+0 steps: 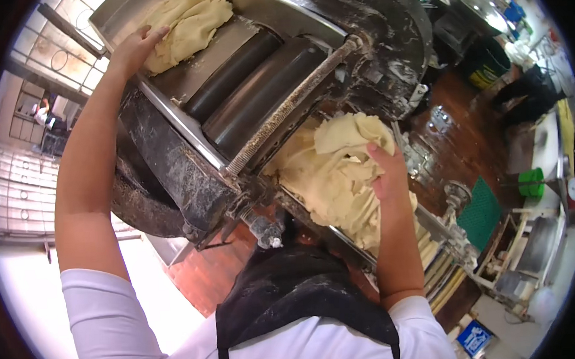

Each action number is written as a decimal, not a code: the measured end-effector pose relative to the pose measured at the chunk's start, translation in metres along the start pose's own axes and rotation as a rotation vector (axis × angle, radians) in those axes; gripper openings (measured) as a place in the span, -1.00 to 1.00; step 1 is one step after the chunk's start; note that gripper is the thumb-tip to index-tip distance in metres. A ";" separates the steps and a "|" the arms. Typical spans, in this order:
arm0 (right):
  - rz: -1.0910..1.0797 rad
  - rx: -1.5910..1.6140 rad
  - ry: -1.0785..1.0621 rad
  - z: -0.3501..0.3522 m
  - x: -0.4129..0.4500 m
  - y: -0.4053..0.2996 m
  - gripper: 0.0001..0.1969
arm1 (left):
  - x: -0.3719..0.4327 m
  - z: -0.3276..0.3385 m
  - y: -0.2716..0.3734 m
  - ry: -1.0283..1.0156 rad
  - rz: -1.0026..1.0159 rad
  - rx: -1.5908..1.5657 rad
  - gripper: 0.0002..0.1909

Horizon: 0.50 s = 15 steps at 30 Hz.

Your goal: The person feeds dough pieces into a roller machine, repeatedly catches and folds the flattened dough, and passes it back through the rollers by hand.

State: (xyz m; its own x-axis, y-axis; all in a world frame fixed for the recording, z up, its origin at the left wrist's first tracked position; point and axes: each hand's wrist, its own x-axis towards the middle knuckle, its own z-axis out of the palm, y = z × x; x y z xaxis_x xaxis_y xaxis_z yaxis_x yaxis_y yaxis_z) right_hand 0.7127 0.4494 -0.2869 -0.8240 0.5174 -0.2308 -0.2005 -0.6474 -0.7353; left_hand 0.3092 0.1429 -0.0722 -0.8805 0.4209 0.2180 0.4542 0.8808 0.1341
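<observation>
At the upper left, my left hand [140, 49] rests against the edge of a folded slab of pale dough [189, 27]. That slab lies on the metal feed tray [226, 50] of a dough sheeter, above its two dark rollers [264, 86]. My right hand [388, 168] grips a folded flap of a larger dough mass [335, 177], thumb on top and fingers partly hidden. This mass is crumpled and torn in places, and it spreads over the lower tray on the outlet side of the rollers.
A flour-caked threaded rod [294, 104] crosses the sheeter beside the rollers. A bolt end [268, 233] juts towards my black apron [307, 294]. On the right are a green mat [480, 213], a green container [531, 182] and a dark bucket [484, 62] on the reddish floor.
</observation>
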 end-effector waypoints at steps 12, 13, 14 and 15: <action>0.031 0.191 -0.185 -0.001 -0.040 -0.033 -0.52 | -0.007 -0.003 0.009 0.119 0.052 -0.014 -0.07; 0.027 0.197 -0.189 0.003 -0.043 -0.033 -0.52 | -0.010 -0.008 0.010 0.124 0.057 -0.009 -0.07; 0.054 0.193 -0.119 0.008 -0.046 -0.032 -0.53 | -0.018 -0.014 0.008 0.249 0.134 0.026 -0.15; 0.078 0.187 -0.045 0.012 -0.049 -0.034 -0.55 | -0.031 -0.020 0.013 0.373 0.216 0.058 -0.22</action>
State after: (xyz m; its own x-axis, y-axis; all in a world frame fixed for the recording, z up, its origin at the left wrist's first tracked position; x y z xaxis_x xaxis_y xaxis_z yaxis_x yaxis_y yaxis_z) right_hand 0.7539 0.4390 -0.2433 -0.8630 0.4385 -0.2511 -0.2261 -0.7794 -0.5843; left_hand 0.3446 0.1371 -0.0581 -0.6522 0.4989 0.5707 0.6047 0.7964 -0.0051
